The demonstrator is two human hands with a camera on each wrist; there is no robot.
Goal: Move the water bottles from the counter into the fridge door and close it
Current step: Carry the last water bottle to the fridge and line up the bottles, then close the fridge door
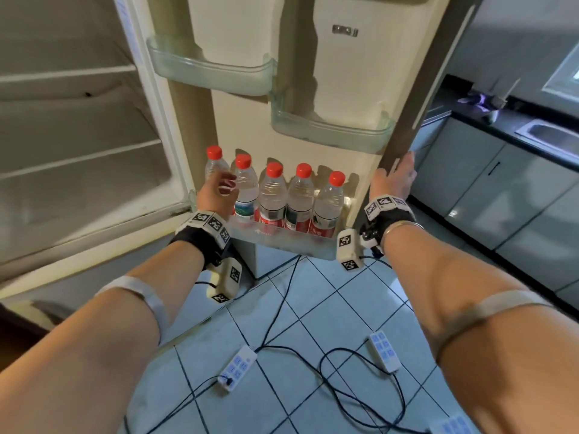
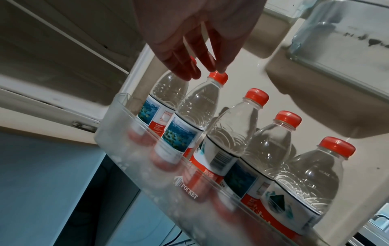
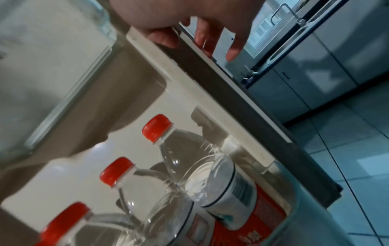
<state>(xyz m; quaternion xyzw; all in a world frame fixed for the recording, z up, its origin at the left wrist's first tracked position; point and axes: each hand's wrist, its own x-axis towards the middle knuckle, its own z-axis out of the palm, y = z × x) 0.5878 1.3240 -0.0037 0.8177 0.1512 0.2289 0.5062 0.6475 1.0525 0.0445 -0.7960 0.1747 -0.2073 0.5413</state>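
Several clear water bottles [image 1: 272,195] with red caps stand upright in a row in the bottom shelf [image 1: 282,242] of the open fridge door [image 1: 404,142]. My left hand [image 1: 224,186] hovers in front of the two leftmost bottles. In the left wrist view the left hand [image 2: 200,66] hangs with straight fingers just above the caps of those bottles [image 2: 231,133] and holds nothing. My right hand [image 1: 396,180] grips the door's dark outer edge. In the right wrist view the right hand [image 3: 202,38] has its thumb on the inner side of that edge [image 3: 242,103] and its fingers round the outer side.
The fridge interior [image 1: 78,145] with bare shelves lies open at the left. Two empty door bins [image 1: 213,70] [image 1: 329,130] sit above the bottles. Power strips [image 1: 238,368] [image 1: 383,350] and cables lie on the tiled floor. A dark counter with a sink [image 1: 545,133] stands over cabinets at the right.
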